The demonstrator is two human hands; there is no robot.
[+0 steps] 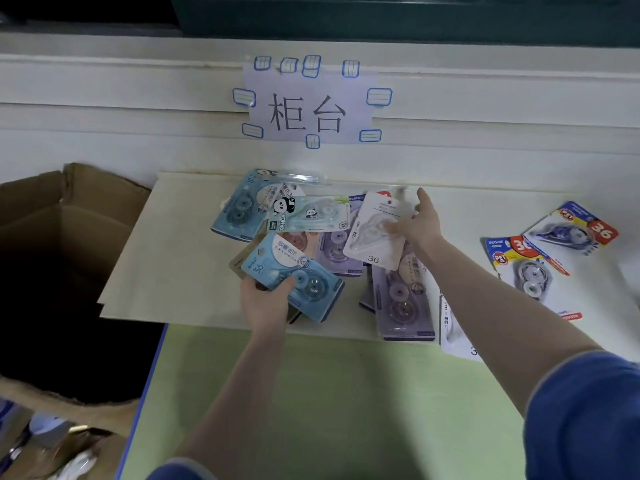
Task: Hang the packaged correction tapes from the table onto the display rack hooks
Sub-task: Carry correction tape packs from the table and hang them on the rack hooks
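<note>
The left hand point(265, 301) gripped a light blue correction tape pack point(294, 275), thumb on top. The right hand point(417, 221) pinched a white correction tape pack point(375, 237) above the worktop point(173, 265).

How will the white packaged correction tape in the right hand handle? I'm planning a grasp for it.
The white packaged correction tape is a flat card with a clear blister, so it is probably light and fairly stiff, flexing a little. The right hand lifts it by one edge, tilted, which suggests little weight. The glossy blister may be slippery; gripping the card edge seems safer.
</note>
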